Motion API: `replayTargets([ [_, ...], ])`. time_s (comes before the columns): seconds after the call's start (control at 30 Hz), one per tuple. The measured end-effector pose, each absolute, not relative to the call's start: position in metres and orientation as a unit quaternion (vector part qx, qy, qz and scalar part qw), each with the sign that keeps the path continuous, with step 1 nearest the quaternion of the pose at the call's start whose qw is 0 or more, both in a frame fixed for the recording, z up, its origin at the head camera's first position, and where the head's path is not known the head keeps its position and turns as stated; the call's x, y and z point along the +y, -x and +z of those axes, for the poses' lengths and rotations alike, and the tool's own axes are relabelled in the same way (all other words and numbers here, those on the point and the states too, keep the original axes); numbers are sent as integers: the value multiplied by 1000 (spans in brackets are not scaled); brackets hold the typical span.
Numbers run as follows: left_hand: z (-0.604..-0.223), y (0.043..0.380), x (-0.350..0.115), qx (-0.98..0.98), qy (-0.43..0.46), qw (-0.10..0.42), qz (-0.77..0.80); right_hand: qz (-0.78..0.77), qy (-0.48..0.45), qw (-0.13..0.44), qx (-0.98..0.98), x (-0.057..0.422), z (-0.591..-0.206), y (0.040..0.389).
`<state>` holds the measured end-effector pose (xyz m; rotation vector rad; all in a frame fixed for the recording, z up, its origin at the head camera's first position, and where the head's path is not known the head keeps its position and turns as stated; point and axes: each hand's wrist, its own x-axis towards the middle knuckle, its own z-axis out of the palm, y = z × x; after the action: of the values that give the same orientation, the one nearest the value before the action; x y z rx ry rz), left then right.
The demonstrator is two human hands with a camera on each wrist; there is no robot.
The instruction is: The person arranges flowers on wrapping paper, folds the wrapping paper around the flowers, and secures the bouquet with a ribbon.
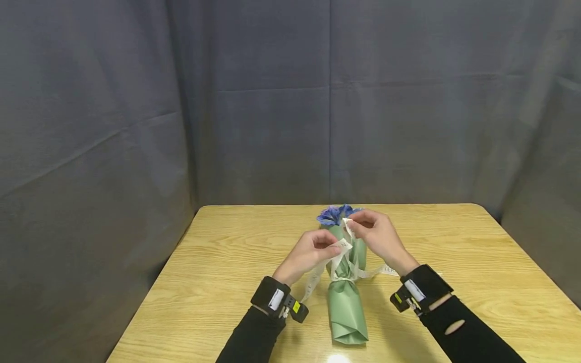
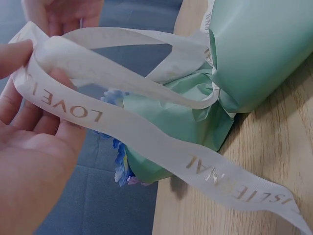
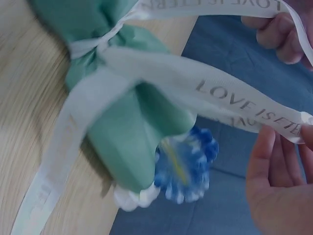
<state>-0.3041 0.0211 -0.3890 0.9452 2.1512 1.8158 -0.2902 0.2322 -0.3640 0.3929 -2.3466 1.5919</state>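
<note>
A bouquet wrapped in green paper (image 1: 347, 312) lies on the table, its blue flowers (image 1: 333, 215) at the far end. White ribbon (image 2: 132, 129) with gold lettering is tied round the wrap's narrow waist. My left hand (image 1: 313, 250) pinches a folded loop of that ribbon between thumb and fingers, left of the wrap. On the other side my right hand (image 1: 376, 234) pinches a second ribbon loop (image 3: 244, 100) above the flower end. Both loops are raised off the paper. Loose ribbon tails hang down to either side.
The wooden table (image 1: 245, 237) carries the bouquet near its middle. Grey curtains (image 1: 272, 126) stand behind it and along both sides. Each wrist wears a black strap with a small camera (image 1: 298, 310).
</note>
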Motion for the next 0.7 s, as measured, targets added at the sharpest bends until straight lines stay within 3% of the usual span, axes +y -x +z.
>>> replayTargets([
  [0.27, -391, 298, 23, 708, -339, 120, 608, 592, -156, 124, -781, 215, -364, 306],
  [0.5, -390, 295, 25, 701, -347, 125, 611, 596, -198, 5, -778, 215, -378, 312],
  [0.7, -391, 295, 33, 707, -334, 126, 610, 531, -199, -49, -822, 236, -393, 306],
])
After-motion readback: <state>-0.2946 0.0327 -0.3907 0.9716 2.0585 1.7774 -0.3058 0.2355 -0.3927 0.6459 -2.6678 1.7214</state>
